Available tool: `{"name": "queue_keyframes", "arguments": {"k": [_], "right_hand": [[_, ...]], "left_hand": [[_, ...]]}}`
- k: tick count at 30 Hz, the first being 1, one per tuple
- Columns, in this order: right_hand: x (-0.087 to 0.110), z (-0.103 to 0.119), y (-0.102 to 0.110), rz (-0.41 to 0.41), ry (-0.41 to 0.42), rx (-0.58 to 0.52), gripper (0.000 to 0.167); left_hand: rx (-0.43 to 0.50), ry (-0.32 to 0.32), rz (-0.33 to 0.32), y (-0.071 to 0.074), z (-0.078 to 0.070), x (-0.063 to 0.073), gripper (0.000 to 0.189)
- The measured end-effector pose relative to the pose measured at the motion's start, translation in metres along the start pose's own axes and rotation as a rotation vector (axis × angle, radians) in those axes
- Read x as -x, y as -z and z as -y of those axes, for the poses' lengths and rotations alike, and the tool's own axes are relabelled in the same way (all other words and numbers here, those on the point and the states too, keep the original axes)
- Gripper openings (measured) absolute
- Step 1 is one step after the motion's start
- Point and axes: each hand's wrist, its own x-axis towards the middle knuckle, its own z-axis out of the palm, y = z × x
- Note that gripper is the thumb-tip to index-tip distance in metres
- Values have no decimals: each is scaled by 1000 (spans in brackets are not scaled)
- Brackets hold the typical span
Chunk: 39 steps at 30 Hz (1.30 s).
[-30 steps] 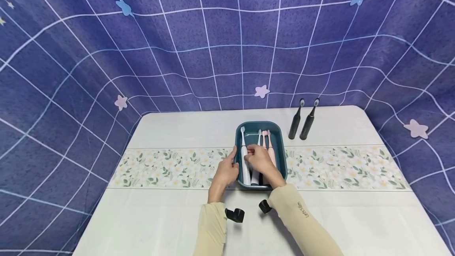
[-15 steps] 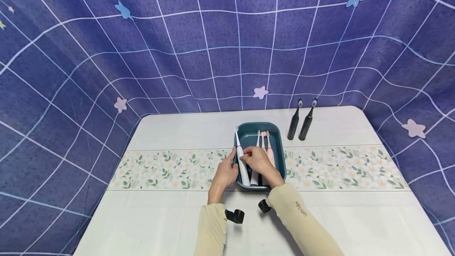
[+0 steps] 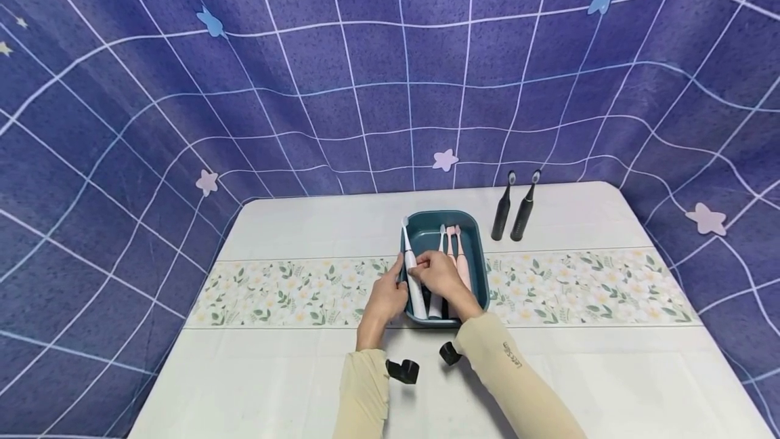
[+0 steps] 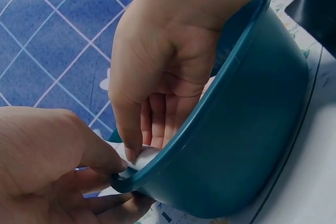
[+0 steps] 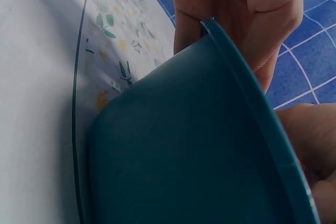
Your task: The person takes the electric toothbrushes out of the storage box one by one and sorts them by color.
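Note:
A white electric toothbrush [image 3: 416, 295] lies along the left side of the teal bin [image 3: 485, 283], its brush head up at the left rim. Reaching into the bin from the right, my right hand [image 3: 440, 274] pinches the handle between thumb and fingers. The left wrist view shows these fingertips on the white handle [image 4: 147, 155], just inside the bin wall [image 4: 231, 145]. My left hand [image 3: 385, 298] grips the bin's left rim, thumb over it and fingers outside below. Beside the held brush are another white toothbrush [image 3: 441, 241] and two pink toothbrushes [image 3: 462, 268], partly covered by my right hand.
Two black electric toothbrushes [image 3: 502, 212] lie side by side on the table, right of the bin's far end. The white table [image 3: 274, 364] has a floral band [image 3: 268, 290] across it. A blue gridded curtain [image 3: 317, 107] hangs behind.
The white toothbrush's head has swung left, from inside the bin to its left rim, with my right hand moving slightly left. My left hand stays at the rim.

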Motion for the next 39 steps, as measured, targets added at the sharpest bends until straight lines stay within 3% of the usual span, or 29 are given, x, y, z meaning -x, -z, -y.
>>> {"name": "queue_keyframes", "arguments": {"k": [16,39], "right_hand": [[4,7,11,-53,35,-97,29],[18,20,41,-192,135,-118,33]], "left_hand": [[3,-3,1,-1,-1,0,59],[-1,14,0,-2,-1,-1,59]]}}
